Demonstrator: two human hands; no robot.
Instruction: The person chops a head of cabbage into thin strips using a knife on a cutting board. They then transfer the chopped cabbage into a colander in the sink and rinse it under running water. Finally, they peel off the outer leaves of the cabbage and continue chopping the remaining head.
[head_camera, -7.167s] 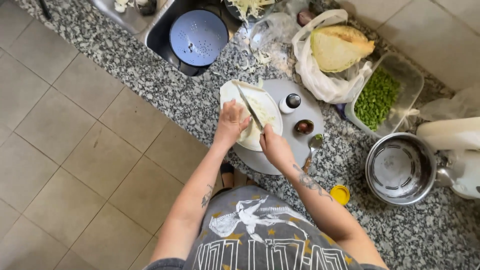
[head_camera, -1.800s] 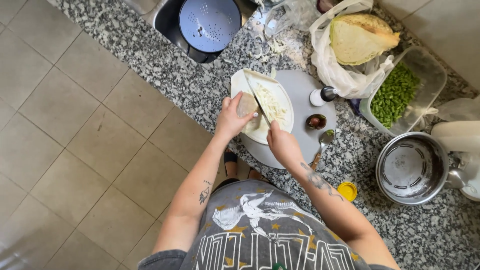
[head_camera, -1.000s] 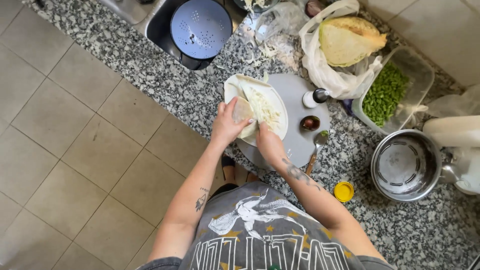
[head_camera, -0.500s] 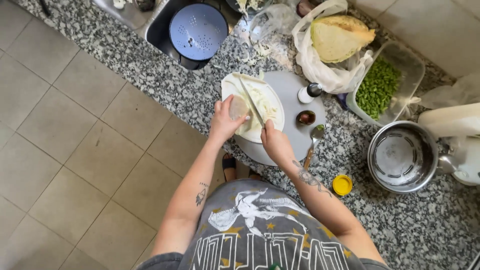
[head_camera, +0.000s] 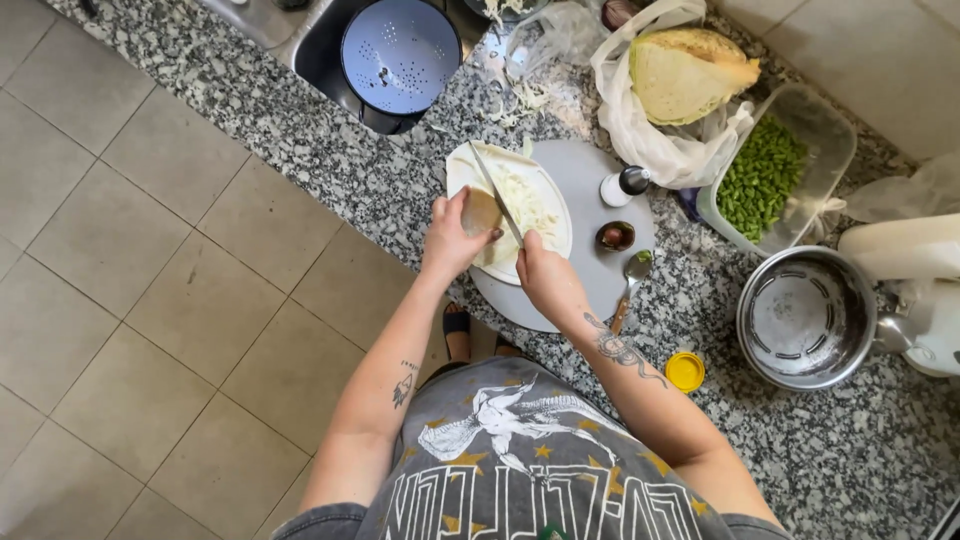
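While the left hand (head_camera: 452, 240) clamps one pale cabbage chunk (head_camera: 480, 212) on the white plate (head_camera: 462, 170) near the bench's front edge, the right hand (head_camera: 545, 280) is closed around one knife (head_camera: 495, 192), its blade touching the chunk's right side. One grey board (head_camera: 590, 175) lies beneath; bare granite bench (head_camera: 300, 130) stretches leftward.

A white plastic bag (head_camera: 650, 140) holding half a cabbage lies at one o'clock, and beside it, toward two o'clock, a clear plastic tub (head_camera: 800, 170) of green beans.
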